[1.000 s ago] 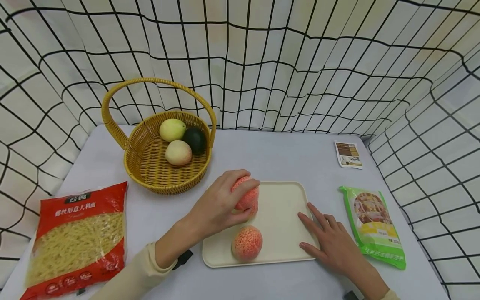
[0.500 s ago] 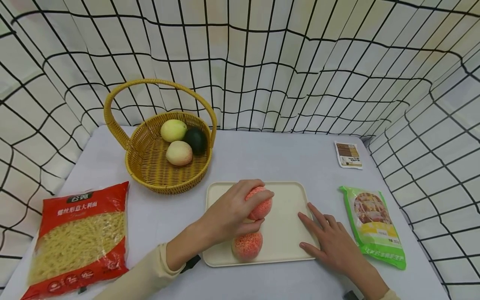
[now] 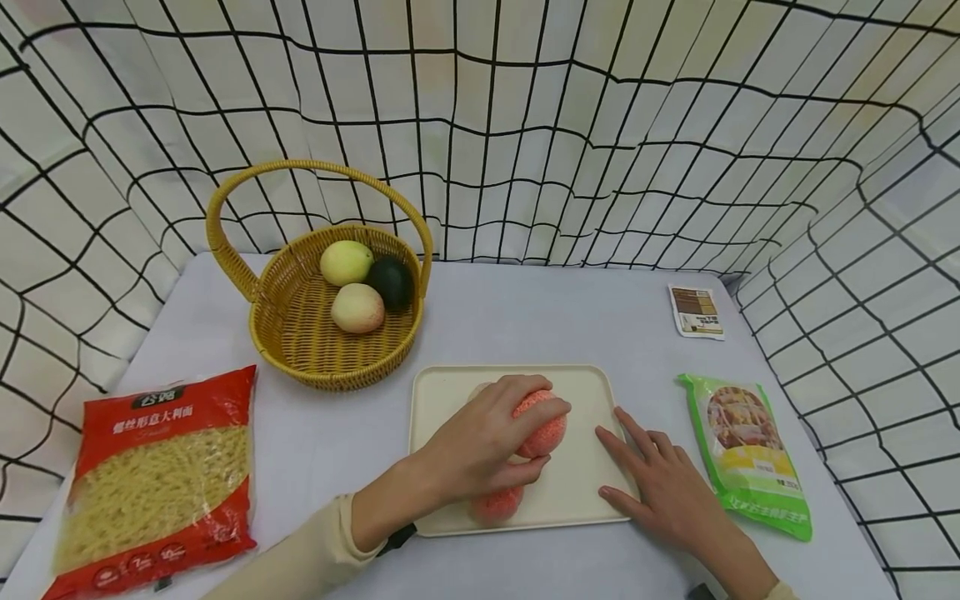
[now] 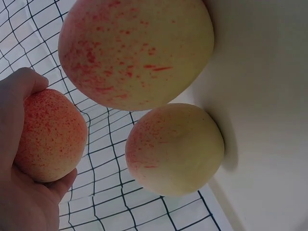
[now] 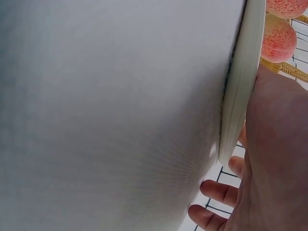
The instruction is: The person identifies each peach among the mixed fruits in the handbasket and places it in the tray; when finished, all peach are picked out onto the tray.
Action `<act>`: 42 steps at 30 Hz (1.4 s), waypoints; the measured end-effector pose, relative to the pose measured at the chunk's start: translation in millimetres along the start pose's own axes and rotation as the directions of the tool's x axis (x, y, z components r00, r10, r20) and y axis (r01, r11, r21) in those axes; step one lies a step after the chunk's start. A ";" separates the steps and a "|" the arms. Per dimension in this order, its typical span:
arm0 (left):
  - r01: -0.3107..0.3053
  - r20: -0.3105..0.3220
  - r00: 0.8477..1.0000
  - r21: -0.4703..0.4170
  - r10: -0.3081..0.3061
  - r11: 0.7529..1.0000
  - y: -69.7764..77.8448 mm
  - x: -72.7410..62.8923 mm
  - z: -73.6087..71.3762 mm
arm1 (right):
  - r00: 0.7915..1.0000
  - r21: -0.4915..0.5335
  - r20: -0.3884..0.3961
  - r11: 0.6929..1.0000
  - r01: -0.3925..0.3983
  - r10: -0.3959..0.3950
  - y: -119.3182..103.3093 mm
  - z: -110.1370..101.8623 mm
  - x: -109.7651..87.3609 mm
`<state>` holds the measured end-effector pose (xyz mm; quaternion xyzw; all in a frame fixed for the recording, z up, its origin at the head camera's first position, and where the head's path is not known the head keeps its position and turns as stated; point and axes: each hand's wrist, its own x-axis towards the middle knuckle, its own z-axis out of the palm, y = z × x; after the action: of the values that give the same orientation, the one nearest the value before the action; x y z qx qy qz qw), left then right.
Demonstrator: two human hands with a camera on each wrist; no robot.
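My left hand (image 3: 487, 442) grips a red-speckled peach (image 3: 542, 425) above the cream tray (image 3: 585, 492). In the left wrist view, fingers and thumb curl round that held peach (image 4: 52, 137). Two more peaches sit on the tray there, a near one (image 4: 137, 48) and a farther one (image 4: 175, 149). From the head, my left hand partly covers the front peach (image 3: 497, 506) and nearly all of the other. At the tray's right edge rests my right hand (image 3: 667, 487), its fingers spread and holding nothing; the right wrist view shows it beside the tray rim (image 5: 240, 91).
A yellow wicker basket (image 3: 337, 379) with a tall handle stands at the back left, holding a yellow fruit, a dark green one and a pale peach. A red pasta bag (image 3: 157, 483) lies left. On the right are a green food packet (image 3: 750, 450) and a small sachet (image 3: 696, 312).
My left hand has carried the gripped peach right and toward me over the tray, covering more of the front peach. My right hand stays in place.
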<state>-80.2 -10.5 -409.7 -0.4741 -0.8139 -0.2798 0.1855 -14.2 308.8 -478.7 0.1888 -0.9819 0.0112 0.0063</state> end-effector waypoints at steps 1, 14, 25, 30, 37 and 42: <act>-0.001 0.000 1.000 0.004 0.001 1.000 0.9 0.2 0.5 | 1.000 0.001 -0.001 1.000 0.000 0.000 -0.3 -0.4 0.1; -0.025 0.031 0.999 -0.035 0.026 0.999 7.0 4.8 8.9 | 1.000 0.005 0.008 1.000 -0.005 0.005 -0.1 0.3 -0.5; -0.010 0.109 0.994 -0.049 0.015 0.999 11.7 11.3 12.6 | 1.000 0.001 0.005 1.000 -0.006 0.006 2.0 1.7 -0.8; -0.010 0.148 0.989 -0.032 0.014 0.999 14.5 12.5 15.8 | 1.000 0.005 0.010 1.000 -0.011 0.011 2.3 1.6 -0.4; 0.004 0.231 0.973 -0.029 0.003 1.000 21.2 12.0 19.4 | 1.000 0.008 0.000 1.000 -0.008 0.008 2.5 1.1 -0.5; 0.018 0.289 0.957 -0.007 -0.015 1.000 24.3 11.5 22.9 | 1.000 -0.002 -0.030 1.000 0.006 -0.006 2.1 1.4 -1.0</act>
<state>-65.3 21.2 -414.2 -0.5039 -0.8349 -0.2132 0.0597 -14.1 311.0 -480.2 0.1915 -0.9812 0.0130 0.0214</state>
